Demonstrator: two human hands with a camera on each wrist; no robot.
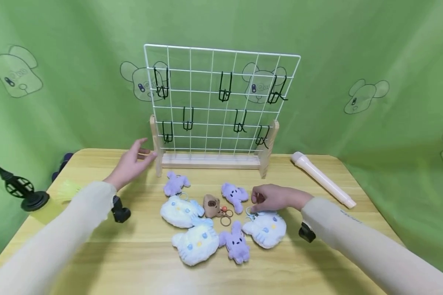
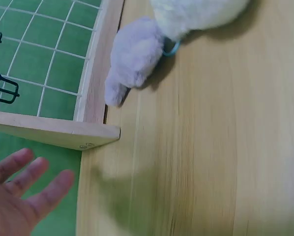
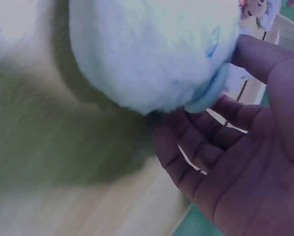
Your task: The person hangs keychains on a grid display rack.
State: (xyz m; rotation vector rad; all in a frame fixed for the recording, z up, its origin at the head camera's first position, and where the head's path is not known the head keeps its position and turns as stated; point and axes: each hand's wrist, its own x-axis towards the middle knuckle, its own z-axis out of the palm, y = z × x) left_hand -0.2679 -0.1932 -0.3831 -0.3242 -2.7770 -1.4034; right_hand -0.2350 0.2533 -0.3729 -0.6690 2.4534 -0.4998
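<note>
My right hand [image 1: 275,198] is at the top edge of a white cat-face plush keychain [image 1: 268,230] lying on the table. In the right wrist view, my thumb and curled fingers [image 3: 174,147] pinch the plush by its upper edge beside the blue bow. My left hand [image 1: 133,163] is held with spread fingers beside the left wooden post of a white wire grid rack [image 1: 210,159], holding nothing. Near the rack's foot lies a purple plush keychain [image 2: 137,51].
Black hooks [image 1: 225,92] hang on the grid. Two more white cat plushes [image 1: 197,243], purple plushes [image 1: 236,246] and a brown plush [image 1: 211,205] lie mid-table. A white tube [image 1: 323,176] lies at right; a black ornament [image 1: 33,198] stands at left.
</note>
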